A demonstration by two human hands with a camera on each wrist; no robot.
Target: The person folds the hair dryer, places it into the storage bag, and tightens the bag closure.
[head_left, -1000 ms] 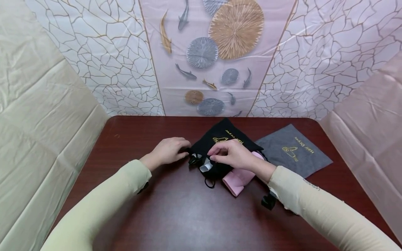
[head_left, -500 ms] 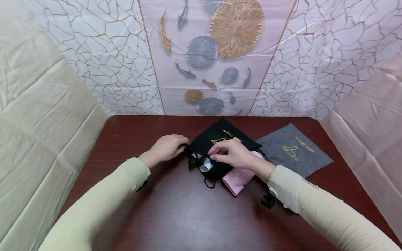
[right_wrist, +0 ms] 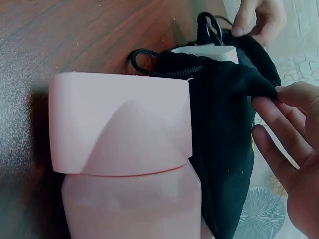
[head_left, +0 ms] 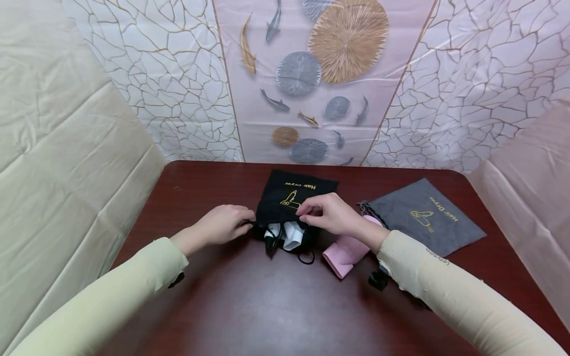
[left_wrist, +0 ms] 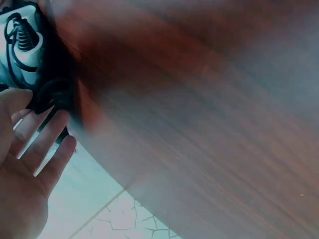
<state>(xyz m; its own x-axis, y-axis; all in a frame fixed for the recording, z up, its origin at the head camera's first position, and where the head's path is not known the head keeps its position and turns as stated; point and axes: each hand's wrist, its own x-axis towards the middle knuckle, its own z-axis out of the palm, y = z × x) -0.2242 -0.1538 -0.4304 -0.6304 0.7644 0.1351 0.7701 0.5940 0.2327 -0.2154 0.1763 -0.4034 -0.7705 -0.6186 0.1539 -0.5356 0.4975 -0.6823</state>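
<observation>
A black drawstring bag (head_left: 272, 200) printed "Hair Dryer" in gold lies on the table, its mouth towards me. A white hair dryer (head_left: 292, 236) with a black cord (left_wrist: 27, 35) shows in that mouth; the rest of it is hidden inside. My left hand (head_left: 224, 223) pinches the mouth's left corner, by the black drawstring. With thumb and forefinger, my right hand (head_left: 331, 213) pinches the mouth's upper edge on the right, as the right wrist view (right_wrist: 299, 134) shows. Under my right wrist lies a pink hair dryer (head_left: 347, 253), beside the bag.
A grey drawstring bag (head_left: 396, 205) with the same gold print lies flat at the right. A loop of black drawstring (head_left: 306, 258) rests on the dark red wooden table (head_left: 249, 306). Patterned cloth (head_left: 191, 89) hangs behind the table's far edge.
The black bag has turned and shifted left, with its mouth now facing me more squarely. My left hand has moved left and nearer with its corner. More of the white hair dryer shows.
</observation>
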